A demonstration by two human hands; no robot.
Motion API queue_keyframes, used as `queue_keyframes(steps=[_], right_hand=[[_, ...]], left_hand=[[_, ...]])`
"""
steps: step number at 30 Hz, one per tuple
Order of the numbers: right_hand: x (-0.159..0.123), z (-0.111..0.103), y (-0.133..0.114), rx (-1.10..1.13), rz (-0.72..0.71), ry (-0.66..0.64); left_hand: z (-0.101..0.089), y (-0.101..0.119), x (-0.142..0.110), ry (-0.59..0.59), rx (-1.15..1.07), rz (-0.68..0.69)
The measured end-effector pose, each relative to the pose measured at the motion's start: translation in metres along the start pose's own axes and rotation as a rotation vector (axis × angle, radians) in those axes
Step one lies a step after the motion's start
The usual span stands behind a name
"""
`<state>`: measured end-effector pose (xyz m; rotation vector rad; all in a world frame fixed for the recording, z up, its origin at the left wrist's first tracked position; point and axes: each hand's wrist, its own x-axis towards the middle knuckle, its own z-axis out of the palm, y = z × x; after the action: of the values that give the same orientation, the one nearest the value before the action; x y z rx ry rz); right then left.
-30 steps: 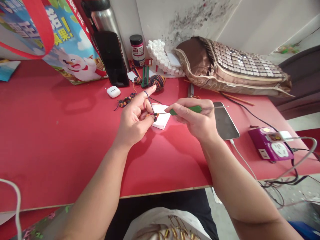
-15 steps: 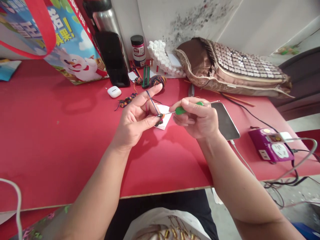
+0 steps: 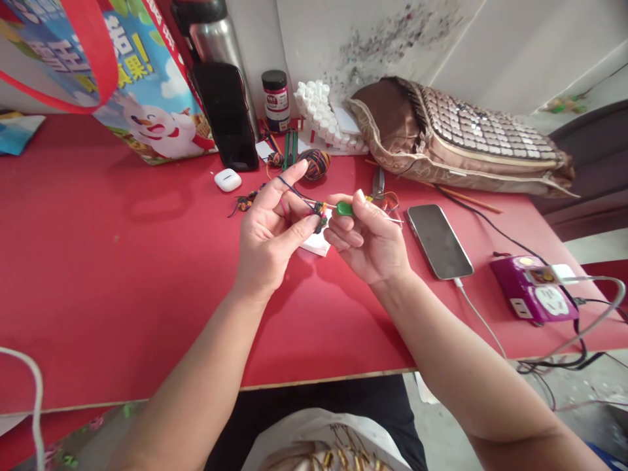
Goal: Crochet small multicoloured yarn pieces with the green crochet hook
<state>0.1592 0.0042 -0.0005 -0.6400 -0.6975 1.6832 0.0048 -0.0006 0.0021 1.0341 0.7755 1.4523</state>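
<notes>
My left hand (image 3: 267,235) pinches a small multicoloured crochet piece (image 3: 320,216) between thumb and fingers, and dark yarn (image 3: 293,188) runs over its raised index finger. In my right hand (image 3: 370,239) is a crochet hook (image 3: 345,209) with a green grip, gripped between thumb and fingers. The hook's thin metal shaft reaches left into the crochet piece; its tip is hidden there. Behind my left hand sits a ball of multicoloured yarn (image 3: 315,164). A finished-looking strip of knotted yarn (image 3: 244,202) lies partly behind that hand. Under both hands is a white paper pad (image 3: 316,244).
On the red table (image 3: 122,281) stand a black phone (image 3: 226,118), a steel bottle (image 3: 216,39), a jar (image 3: 276,101) and a colourful bag (image 3: 157,98). At right are a charging phone (image 3: 440,242), a purple power strip (image 3: 532,288), cables and a sequinned cushion (image 3: 471,137). Small snips (image 3: 377,183) lie behind my right hand.
My right hand has moved left toward my left hand and turned, its fingers now curled more palm-up round the hook. The crochet piece has risen slightly and shows more beyond my left thumb.
</notes>
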Motion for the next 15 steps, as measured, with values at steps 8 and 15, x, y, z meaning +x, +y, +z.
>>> queue_keyframes(steps=[8, 15], right_hand=[[0.0, -0.001, -0.003, 0.033, 0.047, 0.04], [-0.001, -0.001, -0.001, 0.009, 0.076, 0.051]], left_hand=[[-0.007, -0.008, 0.005, -0.044, 0.07, 0.053], [-0.015, -0.014, 0.009, -0.092, 0.054, 0.072]])
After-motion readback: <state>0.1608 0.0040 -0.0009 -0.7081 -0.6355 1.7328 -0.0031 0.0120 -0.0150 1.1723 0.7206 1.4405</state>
